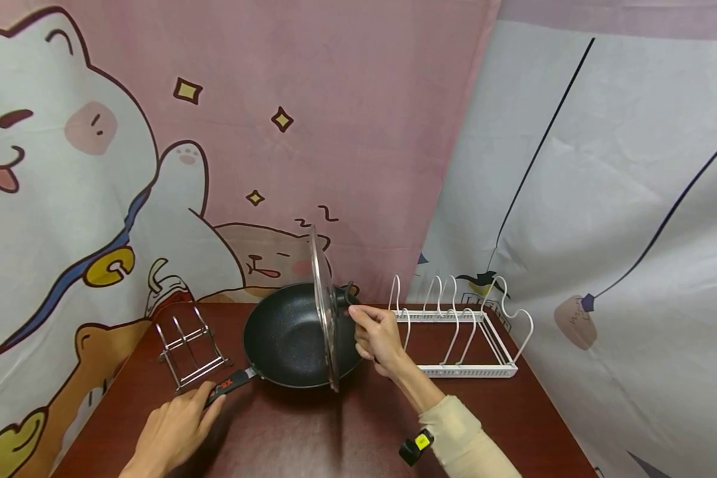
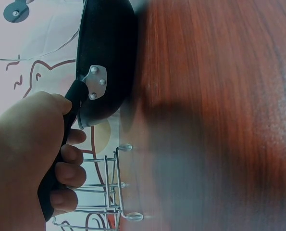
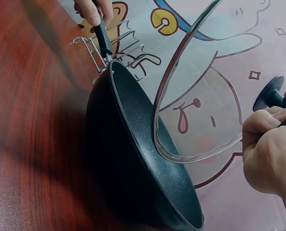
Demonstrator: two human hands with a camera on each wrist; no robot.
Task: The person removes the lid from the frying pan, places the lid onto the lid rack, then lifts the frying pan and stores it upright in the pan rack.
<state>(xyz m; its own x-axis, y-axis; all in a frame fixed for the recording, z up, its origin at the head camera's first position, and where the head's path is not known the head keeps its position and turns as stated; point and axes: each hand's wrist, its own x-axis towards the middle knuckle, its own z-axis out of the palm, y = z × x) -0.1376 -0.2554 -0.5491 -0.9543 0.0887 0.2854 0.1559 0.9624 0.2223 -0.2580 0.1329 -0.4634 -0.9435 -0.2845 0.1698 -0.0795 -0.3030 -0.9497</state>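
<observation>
A black frying pan with deep, wok-like sides (image 1: 287,335) is at the middle of the table, its speckled inside facing up. My left hand (image 1: 176,428) grips its black handle (image 2: 75,98), with the fingers curled round it in the left wrist view. A clear glass lid (image 1: 322,312) with a metal rim stands nearly on edge over the pan's right part. By its black knob (image 3: 268,95) my right hand (image 1: 379,337) holds the lid. In the right wrist view, the lid's rim (image 3: 156,127) overlaps the pan's opening; whether they touch I cannot tell.
To the left of the pan stands a small metal wire rack (image 1: 194,352). A larger white rack (image 1: 469,370) with curved upright dividers is on the right, just beyond my right hand. The reddish-brown table (image 1: 287,438) backs onto a printed cloth curtain (image 1: 358,133).
</observation>
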